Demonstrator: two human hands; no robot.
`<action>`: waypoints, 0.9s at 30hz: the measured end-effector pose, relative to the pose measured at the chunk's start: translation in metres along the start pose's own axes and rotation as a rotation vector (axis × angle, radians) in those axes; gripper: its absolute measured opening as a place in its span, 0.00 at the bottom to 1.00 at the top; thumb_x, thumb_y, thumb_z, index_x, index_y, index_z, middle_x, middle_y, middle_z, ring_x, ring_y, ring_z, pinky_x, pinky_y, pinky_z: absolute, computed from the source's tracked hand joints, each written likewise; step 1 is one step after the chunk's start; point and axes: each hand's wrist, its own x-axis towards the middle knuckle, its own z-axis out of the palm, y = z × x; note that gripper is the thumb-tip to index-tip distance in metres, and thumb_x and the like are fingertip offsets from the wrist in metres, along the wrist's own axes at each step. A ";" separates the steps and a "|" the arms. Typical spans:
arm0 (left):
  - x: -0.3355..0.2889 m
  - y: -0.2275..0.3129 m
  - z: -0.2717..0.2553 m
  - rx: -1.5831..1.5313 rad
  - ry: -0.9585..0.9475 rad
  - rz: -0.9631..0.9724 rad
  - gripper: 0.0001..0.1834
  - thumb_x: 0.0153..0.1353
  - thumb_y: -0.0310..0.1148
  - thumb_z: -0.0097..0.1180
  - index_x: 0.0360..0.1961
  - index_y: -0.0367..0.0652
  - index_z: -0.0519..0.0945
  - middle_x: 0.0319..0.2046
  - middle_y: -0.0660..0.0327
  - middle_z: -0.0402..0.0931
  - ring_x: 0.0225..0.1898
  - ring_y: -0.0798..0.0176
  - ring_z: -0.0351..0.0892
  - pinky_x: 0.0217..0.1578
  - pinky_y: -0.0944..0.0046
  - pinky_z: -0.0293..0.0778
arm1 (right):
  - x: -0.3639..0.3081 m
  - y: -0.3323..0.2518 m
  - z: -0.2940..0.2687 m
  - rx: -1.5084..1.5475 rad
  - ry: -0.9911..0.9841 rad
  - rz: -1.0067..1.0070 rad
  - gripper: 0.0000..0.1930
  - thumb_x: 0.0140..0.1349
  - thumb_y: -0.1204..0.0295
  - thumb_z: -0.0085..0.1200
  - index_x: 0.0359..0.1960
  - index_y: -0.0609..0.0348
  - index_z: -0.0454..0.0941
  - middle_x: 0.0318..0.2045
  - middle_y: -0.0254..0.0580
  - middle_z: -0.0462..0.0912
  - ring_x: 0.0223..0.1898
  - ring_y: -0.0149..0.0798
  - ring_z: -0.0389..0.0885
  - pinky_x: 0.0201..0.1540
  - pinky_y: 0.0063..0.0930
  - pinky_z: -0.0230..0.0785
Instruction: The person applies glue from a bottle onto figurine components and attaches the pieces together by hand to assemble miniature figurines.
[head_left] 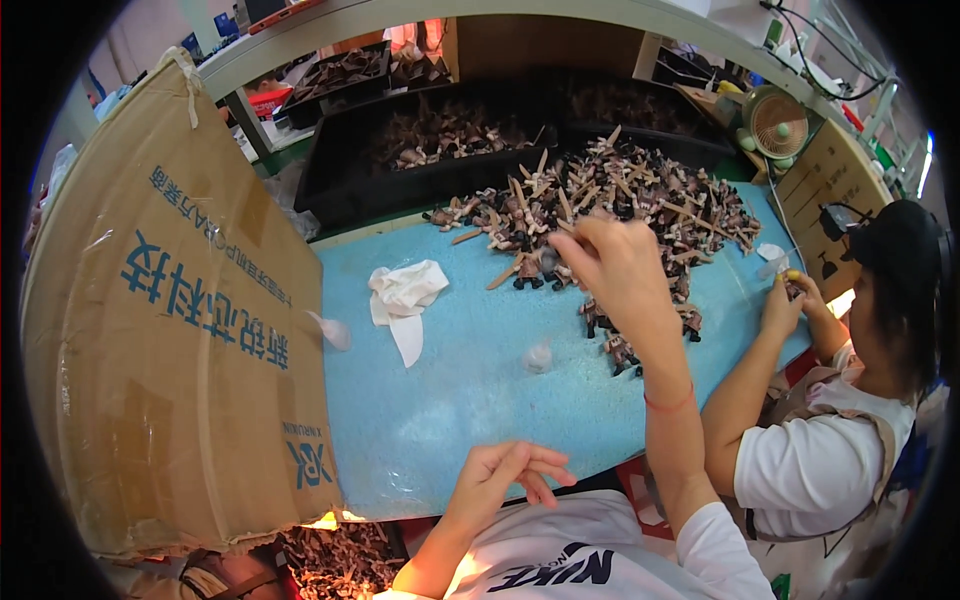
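Note:
My right hand [612, 262] reaches over the front of a heap of small toy figures [660, 190] in brown, black and white with flat tan pieces sticking out. Its fingers are bent together; whether anything is pinched in them is hidden. Right beside its fingertips a grey round piece [548, 260] shows above one figure [526, 272]. Several loose figures [620, 352] lie under and beside my right forearm. At the table's near edge my left hand [505, 474] hangs with fingers stretched and apart, holding nothing. A small clear plastic piece [538, 357] lies between my hands.
A tall cardboard box [190, 330] walls the left of the blue table [400, 430]. White crumpled cloth [408, 292] lies near it. Black bins [330, 180] of figures stand behind. At right, a co-worker [830, 430] handles a small piece near a fan [775, 125].

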 end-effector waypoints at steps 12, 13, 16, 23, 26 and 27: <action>-0.010 -0.010 -0.002 -0.002 0.046 -0.032 0.21 0.66 0.38 0.37 0.36 0.30 0.77 0.31 0.48 0.79 0.22 0.62 0.79 0.23 0.71 0.72 | 0.120 0.053 0.054 0.190 0.238 0.182 0.23 0.55 0.69 0.55 0.52 0.66 0.69 0.39 0.60 0.78 0.37 0.43 0.81 0.37 0.29 0.73; -0.011 -0.012 -0.002 -0.012 0.061 -0.036 0.21 0.66 0.38 0.37 0.36 0.30 0.77 0.31 0.48 0.79 0.22 0.63 0.79 0.23 0.71 0.72 | 0.115 0.050 0.052 0.194 0.231 0.182 0.23 0.55 0.69 0.55 0.52 0.66 0.69 0.39 0.60 0.78 0.37 0.43 0.81 0.37 0.29 0.73; -0.010 -0.012 -0.001 0.012 0.064 -0.026 0.21 0.66 0.38 0.38 0.36 0.30 0.77 0.30 0.49 0.79 0.22 0.63 0.79 0.23 0.71 0.72 | 0.095 0.046 0.039 0.259 0.064 0.155 0.20 0.54 0.71 0.55 0.49 0.61 0.72 0.39 0.57 0.79 0.39 0.44 0.81 0.41 0.30 0.72; -0.007 -0.008 0.000 0.036 0.104 -0.059 0.19 0.65 0.37 0.40 0.35 0.30 0.78 0.30 0.50 0.80 0.22 0.64 0.78 0.24 0.71 0.72 | 0.026 0.027 0.006 0.274 0.134 0.175 0.11 0.54 0.74 0.54 0.39 0.64 0.77 0.28 0.52 0.81 0.28 0.43 0.81 0.31 0.27 0.72; -0.008 -0.007 -0.001 0.026 0.126 -0.027 0.16 0.63 0.35 0.44 0.35 0.30 0.78 0.29 0.50 0.80 0.22 0.64 0.78 0.23 0.71 0.72 | -0.014 0.008 -0.007 0.319 0.051 0.272 0.09 0.55 0.75 0.52 0.36 0.64 0.78 0.23 0.48 0.81 0.22 0.37 0.81 0.25 0.24 0.70; -0.010 -0.005 -0.002 0.028 0.135 -0.033 0.16 0.63 0.35 0.44 0.35 0.30 0.78 0.29 0.50 0.80 0.22 0.64 0.78 0.23 0.71 0.72 | -0.026 0.003 -0.008 0.328 0.046 0.277 0.09 0.55 0.75 0.52 0.36 0.64 0.78 0.23 0.48 0.81 0.22 0.37 0.81 0.25 0.24 0.70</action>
